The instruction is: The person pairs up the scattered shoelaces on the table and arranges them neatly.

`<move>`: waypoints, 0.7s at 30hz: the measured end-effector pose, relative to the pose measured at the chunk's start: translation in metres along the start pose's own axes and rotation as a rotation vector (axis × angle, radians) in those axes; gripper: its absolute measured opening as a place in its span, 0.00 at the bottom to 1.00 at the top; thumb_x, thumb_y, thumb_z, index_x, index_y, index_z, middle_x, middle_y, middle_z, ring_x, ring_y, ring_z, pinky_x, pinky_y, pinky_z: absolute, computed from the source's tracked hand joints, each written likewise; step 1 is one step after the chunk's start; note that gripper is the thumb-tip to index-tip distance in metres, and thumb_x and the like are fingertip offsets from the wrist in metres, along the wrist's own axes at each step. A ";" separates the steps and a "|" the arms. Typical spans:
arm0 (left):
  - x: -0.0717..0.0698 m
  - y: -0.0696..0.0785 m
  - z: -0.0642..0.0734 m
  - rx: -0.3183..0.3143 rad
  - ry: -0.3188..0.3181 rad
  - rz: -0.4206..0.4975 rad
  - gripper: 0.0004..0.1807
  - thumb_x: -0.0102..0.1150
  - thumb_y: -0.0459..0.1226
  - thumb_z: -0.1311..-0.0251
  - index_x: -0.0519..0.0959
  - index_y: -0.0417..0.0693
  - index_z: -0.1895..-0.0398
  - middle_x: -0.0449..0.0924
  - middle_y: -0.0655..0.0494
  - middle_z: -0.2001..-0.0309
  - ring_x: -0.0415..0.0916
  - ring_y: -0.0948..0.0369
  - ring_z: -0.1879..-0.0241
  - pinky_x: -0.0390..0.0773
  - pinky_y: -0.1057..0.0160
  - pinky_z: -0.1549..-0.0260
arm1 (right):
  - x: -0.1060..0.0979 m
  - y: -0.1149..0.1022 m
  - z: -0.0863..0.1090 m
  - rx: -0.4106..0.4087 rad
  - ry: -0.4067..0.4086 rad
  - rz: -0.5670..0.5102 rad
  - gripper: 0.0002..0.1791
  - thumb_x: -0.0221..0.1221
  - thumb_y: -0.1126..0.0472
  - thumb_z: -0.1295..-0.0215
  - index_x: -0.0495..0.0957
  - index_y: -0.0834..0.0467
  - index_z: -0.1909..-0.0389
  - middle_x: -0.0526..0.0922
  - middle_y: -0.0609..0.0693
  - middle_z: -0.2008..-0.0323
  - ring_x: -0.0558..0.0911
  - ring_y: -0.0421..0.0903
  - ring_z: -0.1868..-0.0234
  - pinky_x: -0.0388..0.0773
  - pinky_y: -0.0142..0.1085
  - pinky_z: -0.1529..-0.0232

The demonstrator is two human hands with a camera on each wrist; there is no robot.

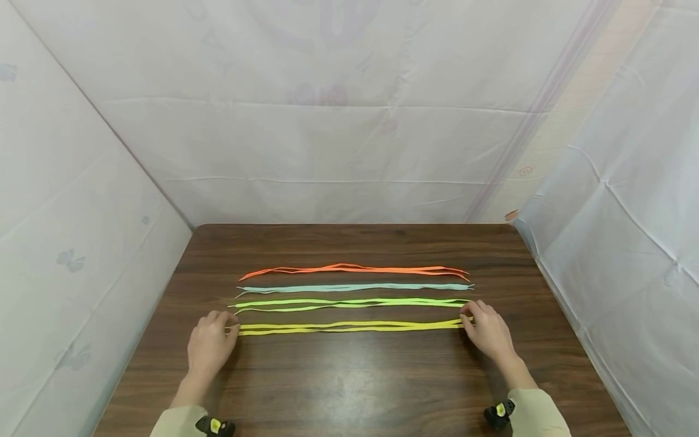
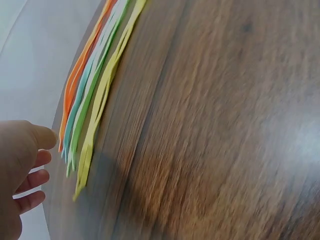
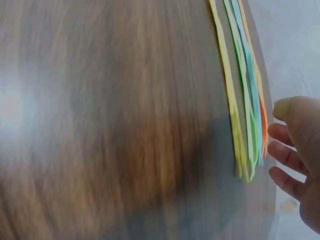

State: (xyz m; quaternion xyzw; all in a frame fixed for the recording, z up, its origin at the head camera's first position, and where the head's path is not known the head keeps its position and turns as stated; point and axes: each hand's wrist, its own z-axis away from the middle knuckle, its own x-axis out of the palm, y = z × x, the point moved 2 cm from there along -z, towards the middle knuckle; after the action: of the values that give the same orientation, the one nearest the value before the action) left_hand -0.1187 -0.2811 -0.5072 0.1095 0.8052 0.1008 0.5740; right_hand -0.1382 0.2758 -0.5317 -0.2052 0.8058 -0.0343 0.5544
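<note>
Flat shoelaces lie stretched sideways across the table in separate coloured rows: orange farthest back, pale blue, lime green, then yellow nearest. My left hand hovers by the left end of the yellow laces, covering their tips in the head view. At the opposite end is my right hand, close to the yellow and green ends. Both wrist views show loosely bent fingers apart from the laces, with the yellow ends lying free on the wood.
The brown wood-grain table has a shiny patch in front of the laces. White sheeting hangs behind the table and along its left and right sides. Each wrist wears a small black strap device.
</note>
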 end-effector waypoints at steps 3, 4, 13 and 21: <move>0.004 0.014 -0.004 0.054 -0.018 -0.001 0.06 0.67 0.32 0.54 0.79 0.41 0.73 0.78 0.45 0.68 0.74 0.47 0.67 0.73 0.48 0.70 | 0.004 -0.009 -0.006 0.000 -0.048 0.004 0.08 0.65 0.66 0.49 0.74 0.55 0.74 0.73 0.45 0.77 0.70 0.42 0.77 0.66 0.35 0.79; 0.007 0.019 -0.006 0.080 -0.019 -0.004 0.06 0.67 0.32 0.55 0.79 0.42 0.73 0.78 0.46 0.69 0.74 0.48 0.68 0.73 0.49 0.71 | 0.005 -0.012 -0.009 -0.003 -0.060 0.005 0.08 0.65 0.65 0.49 0.74 0.55 0.74 0.72 0.45 0.77 0.69 0.41 0.78 0.66 0.34 0.78; 0.020 0.068 -0.027 0.320 -0.026 -0.033 0.07 0.67 0.33 0.55 0.76 0.47 0.78 0.74 0.54 0.74 0.71 0.56 0.75 0.71 0.59 0.77 | 0.010 -0.043 -0.041 -0.146 -0.069 0.029 0.05 0.62 0.63 0.45 0.75 0.53 0.73 0.73 0.44 0.76 0.71 0.42 0.76 0.67 0.34 0.77; 0.016 0.104 -0.054 0.501 -0.005 -0.037 0.08 0.69 0.35 0.56 0.80 0.46 0.73 0.76 0.54 0.71 0.73 0.56 0.72 0.74 0.59 0.74 | 0.002 -0.060 -0.070 -0.264 -0.098 0.062 0.08 0.65 0.62 0.47 0.78 0.55 0.66 0.77 0.47 0.72 0.75 0.44 0.74 0.71 0.35 0.76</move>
State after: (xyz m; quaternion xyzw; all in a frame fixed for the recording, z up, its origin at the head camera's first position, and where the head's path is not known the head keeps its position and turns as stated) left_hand -0.1680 -0.1796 -0.4742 0.2337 0.8056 -0.1127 0.5327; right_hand -0.1843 0.2082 -0.4894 -0.2526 0.7811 0.0991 0.5623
